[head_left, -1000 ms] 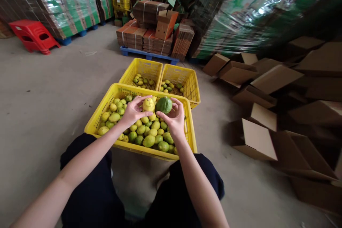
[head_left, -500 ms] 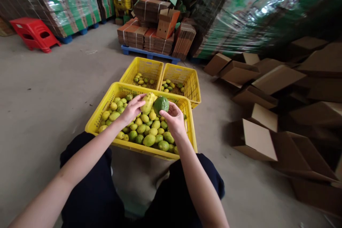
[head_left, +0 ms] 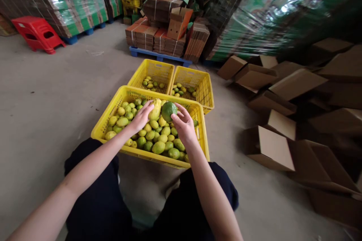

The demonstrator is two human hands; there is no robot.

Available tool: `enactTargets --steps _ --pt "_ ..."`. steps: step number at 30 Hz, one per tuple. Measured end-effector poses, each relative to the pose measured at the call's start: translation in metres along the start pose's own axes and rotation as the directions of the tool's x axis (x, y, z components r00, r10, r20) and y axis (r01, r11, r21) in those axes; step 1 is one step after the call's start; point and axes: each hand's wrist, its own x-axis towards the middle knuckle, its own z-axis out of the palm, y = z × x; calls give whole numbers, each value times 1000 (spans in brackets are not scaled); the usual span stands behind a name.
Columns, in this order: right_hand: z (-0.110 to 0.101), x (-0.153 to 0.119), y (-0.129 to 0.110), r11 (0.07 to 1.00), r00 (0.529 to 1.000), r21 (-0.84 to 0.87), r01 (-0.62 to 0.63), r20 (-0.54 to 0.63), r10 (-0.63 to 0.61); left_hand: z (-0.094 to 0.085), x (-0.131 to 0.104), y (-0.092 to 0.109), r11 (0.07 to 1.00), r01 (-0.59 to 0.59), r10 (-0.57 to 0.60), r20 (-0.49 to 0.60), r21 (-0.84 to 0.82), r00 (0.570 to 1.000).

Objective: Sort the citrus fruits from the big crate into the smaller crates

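Here's a yellow, bumpy fruit (head_left: 155, 109), tilted upright, and just beside it a round, dark green fruit (head_left: 169, 111), both held above the lemon pile!

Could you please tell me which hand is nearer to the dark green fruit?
Right: the right hand grips the dark green fruit, while the left hand is off to its left, holding a yellow fruit.

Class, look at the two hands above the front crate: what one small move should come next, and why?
Probably a slight turn of the green fruit in the right hand: its far side is out of view. The left hand holds a yellow fruit close beside it, above the front crate, so the two could then be compared.
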Motion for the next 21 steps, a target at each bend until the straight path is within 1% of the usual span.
enactTargets --steps 3,5,8,10,11,12,13,14,16,17,19,21 --pt "-1 1 -1 999 999 26 -38 -11 38 0 2 0 993 -87 85 19 74 996" --pt "-1 2 -2 997 998 41 -58 -13 58 1 1 3 991 -122 120 42 52 992" --pt "1 1 -2 996 997 47 -75 -16 76 5 -5 13 993 -119 118 71 8 991" --pt "4 0 -1 996 997 30 -81 -6 81 9 -11 20 996 -86 85 77 6 993" --pt "6 -1 0 996 996 26 -86 -4 86 12 -13 24 999 -41 42 81 -7 996" --pt "8 -2 1 995 995 31 -97 -6 97 15 -15 26 999 30 -27 91 -34 995" --pt "10 -3 1 992 993 44 -119 -6 120 17 -15 28 989 124 -116 104 -75 988" --pt "11 -3 2 986 988 63 -152 -5 153 19 -15 30 965 230 -216 120 -125 969" --pt "12 -2 3 964 968 88 -251 25 250 20 -13 31 876 424 -399 147 -231 905" --pt "12 -2 4 946 949 79 -313 55 310 20 -11 31 820 494 -467 162 -289 869" --pt "9 0 3 902 899 41 -429 111 423 18 -7 32 695 587 -556 207 -416 805" --pt "7 2 2 862 855 16 -507 132 501 15 -5 33 568 631 -597 263 -528 758"
